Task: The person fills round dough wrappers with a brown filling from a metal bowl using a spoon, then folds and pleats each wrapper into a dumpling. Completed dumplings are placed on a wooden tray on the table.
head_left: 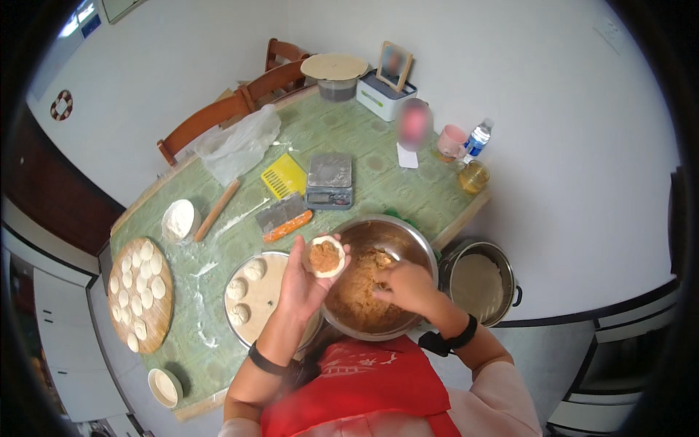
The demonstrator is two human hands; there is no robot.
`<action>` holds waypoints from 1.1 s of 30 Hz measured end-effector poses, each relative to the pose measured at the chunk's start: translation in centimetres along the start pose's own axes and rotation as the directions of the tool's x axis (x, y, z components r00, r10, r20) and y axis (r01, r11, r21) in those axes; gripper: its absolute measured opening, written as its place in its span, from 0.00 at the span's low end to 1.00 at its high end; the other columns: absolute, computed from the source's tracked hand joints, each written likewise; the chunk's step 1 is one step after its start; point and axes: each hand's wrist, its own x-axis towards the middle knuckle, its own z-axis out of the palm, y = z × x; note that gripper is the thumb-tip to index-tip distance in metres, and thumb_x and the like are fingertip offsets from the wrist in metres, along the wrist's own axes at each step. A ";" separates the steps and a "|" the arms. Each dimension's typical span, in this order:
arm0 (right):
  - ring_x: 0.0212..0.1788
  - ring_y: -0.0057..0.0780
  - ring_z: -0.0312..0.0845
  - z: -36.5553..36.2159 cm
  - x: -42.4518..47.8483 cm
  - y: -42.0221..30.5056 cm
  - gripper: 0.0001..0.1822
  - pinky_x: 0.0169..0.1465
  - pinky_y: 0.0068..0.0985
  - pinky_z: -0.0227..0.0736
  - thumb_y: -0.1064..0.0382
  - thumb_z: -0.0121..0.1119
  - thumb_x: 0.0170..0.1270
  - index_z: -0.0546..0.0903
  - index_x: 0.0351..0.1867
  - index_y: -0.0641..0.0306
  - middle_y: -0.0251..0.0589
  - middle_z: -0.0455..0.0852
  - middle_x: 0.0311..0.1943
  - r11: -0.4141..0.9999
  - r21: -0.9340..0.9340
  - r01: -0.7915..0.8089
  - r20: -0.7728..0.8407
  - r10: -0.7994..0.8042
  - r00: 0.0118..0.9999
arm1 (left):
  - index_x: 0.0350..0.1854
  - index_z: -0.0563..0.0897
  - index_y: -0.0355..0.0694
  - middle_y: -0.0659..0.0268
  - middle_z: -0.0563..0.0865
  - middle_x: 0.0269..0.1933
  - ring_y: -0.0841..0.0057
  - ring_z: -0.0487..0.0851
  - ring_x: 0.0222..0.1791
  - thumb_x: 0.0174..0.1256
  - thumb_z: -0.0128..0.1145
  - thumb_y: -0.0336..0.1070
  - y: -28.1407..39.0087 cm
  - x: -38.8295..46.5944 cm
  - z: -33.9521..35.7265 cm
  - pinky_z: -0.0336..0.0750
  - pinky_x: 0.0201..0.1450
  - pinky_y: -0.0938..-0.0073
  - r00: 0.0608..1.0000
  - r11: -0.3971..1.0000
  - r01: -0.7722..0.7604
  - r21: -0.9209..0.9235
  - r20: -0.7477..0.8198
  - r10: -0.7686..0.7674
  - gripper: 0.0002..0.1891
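Observation:
On the palm of my left hand rests a round dough wrapper with a mound of orange-brown filling at its centre. The fingers curl up around the wrapper's far edge. My right hand reaches over a large stainless steel bowl that contains more of this filling. Its fingertips are down at the filling, and whether they pinch anything is unclear. Left of the bowl, partly behind my left forearm, is a round lined tray. Several pleated filled buns sit along its left side.
Flattened dough pieces cover a round wooden board at the left. A flour bowl, rolling pin, orange-handled dough scraper, yellow scraper and digital scale lie beyond the tray. A lined pot stands right of the steel bowl.

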 end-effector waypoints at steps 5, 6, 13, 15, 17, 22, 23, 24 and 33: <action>0.28 0.18 0.77 -1.1 1.4 -1.7 0.13 0.30 0.18 0.71 0.63 0.63 0.61 0.80 0.45 0.66 0.37 0.84 0.32 0.569 0.816 0.101 -0.242 0.177 0.954 | 0.55 0.69 0.35 0.51 0.77 0.55 0.58 0.75 0.57 0.72 0.41 0.56 -0.7 0.2 0.9 0.71 0.62 0.58 1.000 0.999 0.011 -0.044 0.010 -0.010 0.26; 0.27 0.16 0.76 -0.9 1.6 -2.3 0.11 0.28 0.16 0.69 0.63 0.61 0.63 0.80 0.44 0.66 0.35 0.83 0.31 0.446 0.892 0.080 -0.188 0.204 0.961 | 0.55 0.69 0.35 0.52 0.77 0.55 0.59 0.75 0.58 0.72 0.41 0.56 -0.8 0.2 1.0 0.70 0.62 0.58 1.000 0.999 0.003 -0.045 0.008 -0.002 0.26; 0.24 0.14 0.75 0.2 3.3 -3.7 0.10 0.24 0.14 0.67 0.62 0.60 0.64 0.80 0.39 0.67 0.30 0.81 0.25 0.262 0.965 -0.018 -0.047 0.243 0.969 | 0.56 0.71 0.35 0.54 0.77 0.56 0.60 0.74 0.60 0.71 0.42 0.55 -1.4 0.7 -0.2 0.69 0.61 0.59 0.999 0.999 -0.031 0.015 0.036 0.031 0.26; 0.24 0.14 0.74 0.4 3.6 -3.8 0.09 0.23 0.14 0.66 0.63 0.61 0.64 0.80 0.38 0.67 0.30 0.81 0.25 0.237 0.971 -0.017 -0.042 0.242 0.969 | 0.55 0.71 0.35 0.54 0.78 0.55 0.61 0.75 0.58 0.72 0.43 0.52 -1.4 0.6 -0.5 0.70 0.60 0.61 0.999 0.997 -0.025 0.067 0.043 0.022 0.23; 0.24 0.14 0.74 0.9 3.8 -3.6 0.08 0.24 0.14 0.66 0.63 0.61 0.63 0.80 0.37 0.67 0.30 0.81 0.25 0.241 0.971 0.003 -0.063 0.243 0.968 | 0.54 0.72 0.36 0.56 0.79 0.53 0.63 0.77 0.56 0.72 0.46 0.46 -1.4 0.6 -0.6 0.72 0.58 0.63 1.000 0.992 -0.013 0.127 0.013 0.012 0.19; 0.26 0.16 0.76 0.8 3.7 -3.2 0.05 0.29 0.16 0.70 0.67 0.63 0.60 0.81 0.31 0.66 0.30 0.82 0.26 0.434 0.897 0.089 -0.211 0.244 0.946 | 0.54 0.72 0.34 0.59 0.80 0.50 0.69 0.80 0.50 0.67 0.52 0.29 -1.2 0.1 -1.3 0.77 0.54 0.67 0.996 0.937 -0.037 0.347 -0.066 0.064 0.14; 0.27 0.17 0.76 0.9 3.7 -3.1 0.05 0.30 0.16 0.70 0.68 0.64 0.59 0.81 0.31 0.66 0.31 0.82 0.27 0.477 0.871 0.118 -0.250 0.224 0.942 | 0.54 0.72 0.34 0.59 0.80 0.49 0.70 0.80 0.49 0.66 0.52 0.26 -1.2 0.1 -1.4 0.77 0.54 0.67 0.995 0.938 -0.039 0.343 -0.074 0.068 0.14; 0.29 0.17 0.77 0.8 3.8 -3.1 0.04 0.33 0.17 0.71 0.69 0.64 0.58 0.81 0.31 0.66 0.32 0.83 0.28 0.511 0.838 0.190 -0.336 0.209 0.918 | 0.54 0.72 0.34 0.59 0.80 0.49 0.70 0.80 0.49 0.66 0.52 0.25 -1.2 0.0 -1.3 0.77 0.54 0.67 0.995 0.938 -0.033 0.344 -0.076 0.063 0.14; 0.35 0.16 0.77 0.7 4.2 -3.1 0.04 0.40 0.18 0.73 0.72 0.65 0.56 0.80 0.29 0.68 0.35 0.84 0.34 0.336 0.908 0.250 -0.340 0.242 0.909 | 0.52 0.74 0.34 0.59 0.80 0.49 0.70 0.82 0.48 0.65 0.53 0.25 -1.2 -0.3 -1.2 0.80 0.54 0.67 0.995 0.915 0.018 0.402 -0.094 0.022 0.13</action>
